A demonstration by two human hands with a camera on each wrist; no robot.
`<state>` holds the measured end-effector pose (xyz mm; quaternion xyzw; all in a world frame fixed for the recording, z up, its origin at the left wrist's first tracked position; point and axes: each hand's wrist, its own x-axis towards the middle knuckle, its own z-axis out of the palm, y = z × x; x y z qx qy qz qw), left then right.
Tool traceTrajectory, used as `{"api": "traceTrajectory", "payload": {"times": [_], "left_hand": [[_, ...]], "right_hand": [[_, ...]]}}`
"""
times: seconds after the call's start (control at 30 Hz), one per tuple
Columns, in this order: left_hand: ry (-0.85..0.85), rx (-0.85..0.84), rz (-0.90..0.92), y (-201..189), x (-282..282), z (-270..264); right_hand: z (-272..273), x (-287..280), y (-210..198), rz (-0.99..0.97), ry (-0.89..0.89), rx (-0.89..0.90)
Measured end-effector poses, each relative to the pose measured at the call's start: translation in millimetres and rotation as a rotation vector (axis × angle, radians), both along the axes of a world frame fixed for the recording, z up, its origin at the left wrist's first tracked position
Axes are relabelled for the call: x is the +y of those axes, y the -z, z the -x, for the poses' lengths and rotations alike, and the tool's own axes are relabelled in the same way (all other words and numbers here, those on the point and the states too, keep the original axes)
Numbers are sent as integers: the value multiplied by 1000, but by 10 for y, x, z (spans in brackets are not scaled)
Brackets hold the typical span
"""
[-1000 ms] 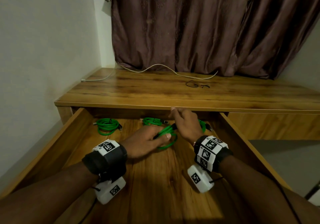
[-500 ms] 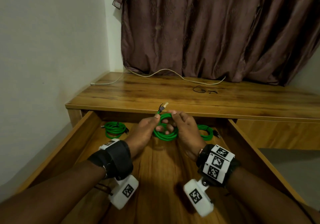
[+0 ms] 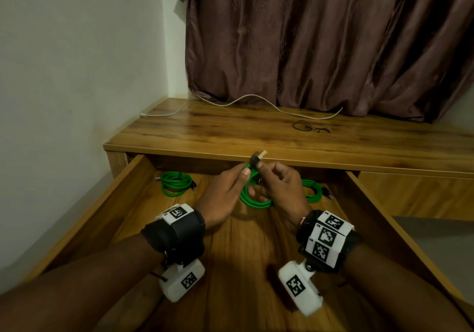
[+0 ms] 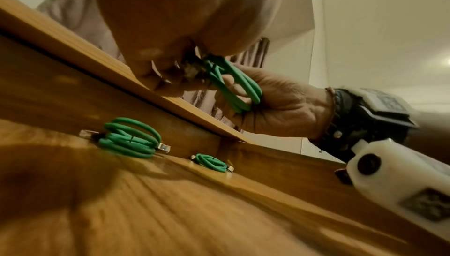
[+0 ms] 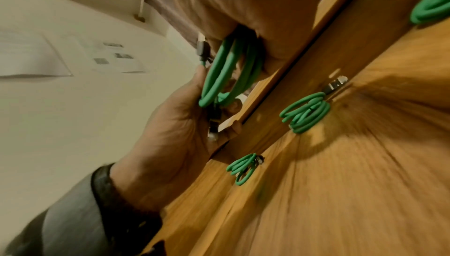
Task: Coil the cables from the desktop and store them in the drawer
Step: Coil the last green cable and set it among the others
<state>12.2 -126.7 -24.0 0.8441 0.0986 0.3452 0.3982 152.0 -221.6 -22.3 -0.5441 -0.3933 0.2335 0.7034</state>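
The wooden desktop [image 3: 256, 131] runs along the far side of the scene, against the curtain and the left wall. A thin white cable [image 3: 256, 100] lies loose along its far edge, one end near the left wall. A small dark wire loop [image 3: 306, 127] lies to the right of centre. Below the near edge, the open drawer [image 3: 128, 190] extends toward the viewer. On its floor, one coiled green cable [image 3: 175, 184] lies far left, and another [image 3: 314, 190] lies far right.

Dim, warm indoor light; soft glare on the table [image 3: 256, 131], hand shadows on the drawer [image 3: 230, 254] floor. Wrist views blur and stretch toward the edges.
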Motion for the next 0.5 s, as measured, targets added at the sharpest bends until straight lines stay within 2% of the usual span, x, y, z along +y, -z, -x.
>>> {"api": "traceTrajectory", "payload": {"times": [0.07,0.2,0.23,0.4,0.5], "left_hand": [[35,30,12,7,29,4],[53,15,315,22,24,-91],[62,27,342,18,29,-95],[72,251,5,-76,74,37],[73,301,-95,-135,6,50]], "right_hand": [[25,-44,1,-12,-79,74],[105,5,-20,-32,-73,83],[142,0,-51,-30,-67,73],[172,-50,-113,46,-85,-8],[194,-52,-128,118,-13,-85]]}}
